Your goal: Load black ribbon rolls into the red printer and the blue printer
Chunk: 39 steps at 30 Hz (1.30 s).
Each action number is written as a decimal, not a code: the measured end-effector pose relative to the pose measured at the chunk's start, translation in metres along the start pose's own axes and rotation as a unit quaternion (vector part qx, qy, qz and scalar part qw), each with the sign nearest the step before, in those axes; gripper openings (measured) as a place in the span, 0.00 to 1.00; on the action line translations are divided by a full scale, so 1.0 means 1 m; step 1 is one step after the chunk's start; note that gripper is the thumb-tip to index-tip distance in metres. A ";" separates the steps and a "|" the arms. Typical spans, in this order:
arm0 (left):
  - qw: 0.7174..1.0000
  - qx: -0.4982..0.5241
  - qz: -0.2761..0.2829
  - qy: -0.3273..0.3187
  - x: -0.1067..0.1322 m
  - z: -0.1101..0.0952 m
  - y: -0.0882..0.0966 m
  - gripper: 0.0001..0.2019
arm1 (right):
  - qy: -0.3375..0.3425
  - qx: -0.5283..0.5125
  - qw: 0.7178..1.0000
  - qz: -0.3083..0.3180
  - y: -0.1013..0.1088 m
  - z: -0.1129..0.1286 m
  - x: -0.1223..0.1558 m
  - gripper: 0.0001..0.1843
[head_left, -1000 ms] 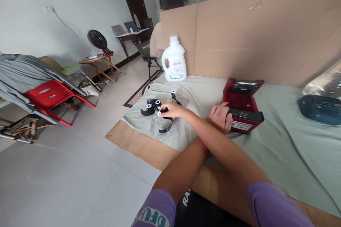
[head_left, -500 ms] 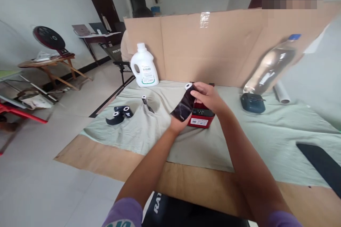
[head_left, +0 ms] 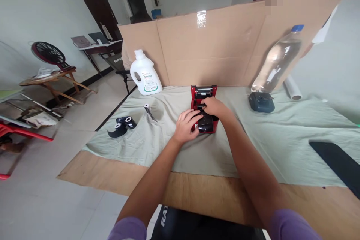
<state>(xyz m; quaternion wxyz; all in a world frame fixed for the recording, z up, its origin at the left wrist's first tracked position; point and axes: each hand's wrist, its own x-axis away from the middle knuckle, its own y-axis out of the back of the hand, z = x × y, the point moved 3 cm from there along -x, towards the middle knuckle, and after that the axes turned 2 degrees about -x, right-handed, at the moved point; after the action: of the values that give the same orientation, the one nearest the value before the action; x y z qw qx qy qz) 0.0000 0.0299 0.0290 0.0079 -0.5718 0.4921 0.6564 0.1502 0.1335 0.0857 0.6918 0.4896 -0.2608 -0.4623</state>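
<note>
Red printer (head_left: 204,90), white jug (head_left: 144,75) and ribbon rolls (head_left: 122,124) left, cardboard wall (head_left: 213,52) behind

Bright even daylight, soft shadows, wide-angle edge distortion, pixelated patch top right

Table (head_left: 197,195) — plywood, perhaps — green cloth (head_left: 281,138)

A room in a home is serving as a makeshift workplace: a fan (head_left: 47,52) is sitting on a wooden side table (head_left: 60,76), laptops (head_left: 81,41) are lying on a desk (head_left: 97,48) by the dark door (head_left: 90,0), and cardboard (head_left: 225,45) is standing along the table's (head_left: 197,193) far edge.
</note>
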 end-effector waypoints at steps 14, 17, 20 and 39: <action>1.000 0.016 -0.022 -0.005 -0.002 -0.002 0.002 0.17 | -0.070 -0.124 0.940 -0.311 0.056 -0.009 0.014 0.14; 0.999 0.018 -0.026 -0.004 -0.002 -0.002 0.002 0.17 | -0.075 -0.278 0.890 -0.352 0.037 -0.024 -0.003 0.20; 1.000 0.015 -0.023 0.001 -0.002 -0.001 0.002 0.17 | -0.088 -0.400 0.837 -0.362 0.019 -0.036 -0.013 0.19; 0.987 0.054 -0.046 0.143 0.002 0.018 0.003 0.22 | -0.048 -0.590 0.775 -0.220 -0.055 -0.047 0.041 0.35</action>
<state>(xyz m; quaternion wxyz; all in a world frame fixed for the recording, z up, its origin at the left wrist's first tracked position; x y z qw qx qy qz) -0.0162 0.0388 0.0269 -0.0014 -0.6806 0.4956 0.5396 0.1852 0.1123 0.0134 0.7110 0.0064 0.1448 -0.6881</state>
